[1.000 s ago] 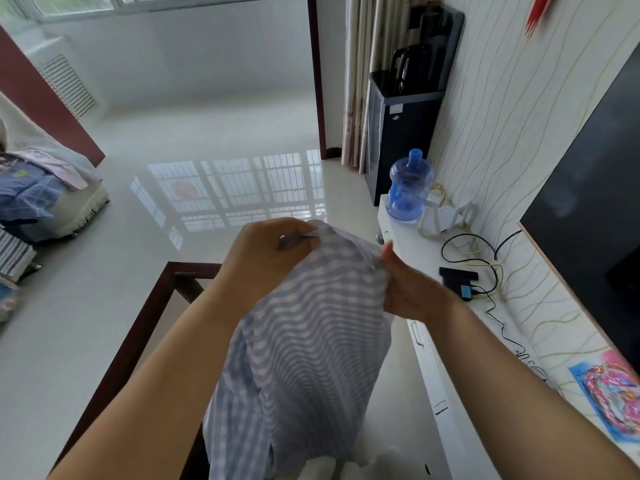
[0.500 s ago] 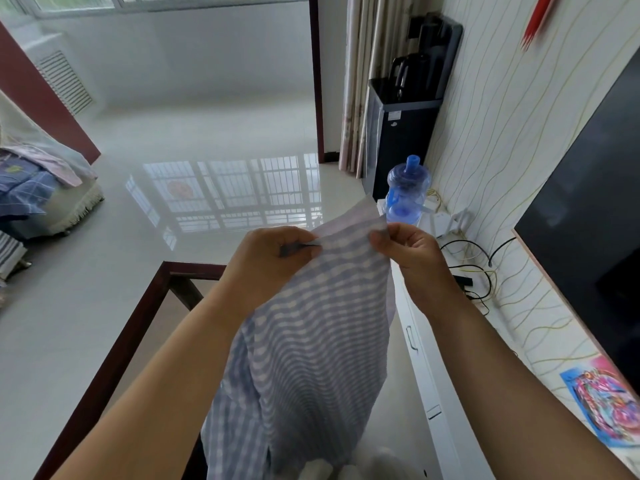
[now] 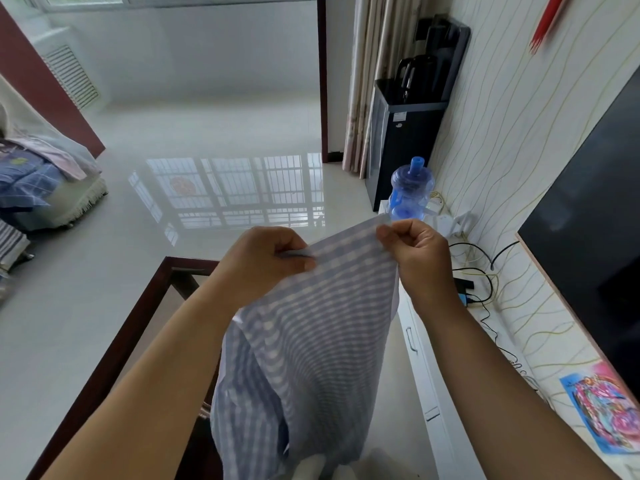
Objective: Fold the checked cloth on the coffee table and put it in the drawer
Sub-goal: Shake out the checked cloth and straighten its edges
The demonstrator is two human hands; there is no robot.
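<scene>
Above the dark wood-framed counter (image 3: 114, 344) at lower left, our left hand (image 3: 263, 261) and right hand (image 3: 419, 258) pinch the blue-and-white checked cloth (image 3: 311, 358) mid-frame, fingers clenched on its top edge; next, we judge, bring corners together.

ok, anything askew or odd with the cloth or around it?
Nothing damaged or spilled. The checked cloth hangs unevenly: left hand and right hand pinch its top edge, the right higher, and the lower part is bunched. Loose cables tangle on the white cabinet.
</scene>
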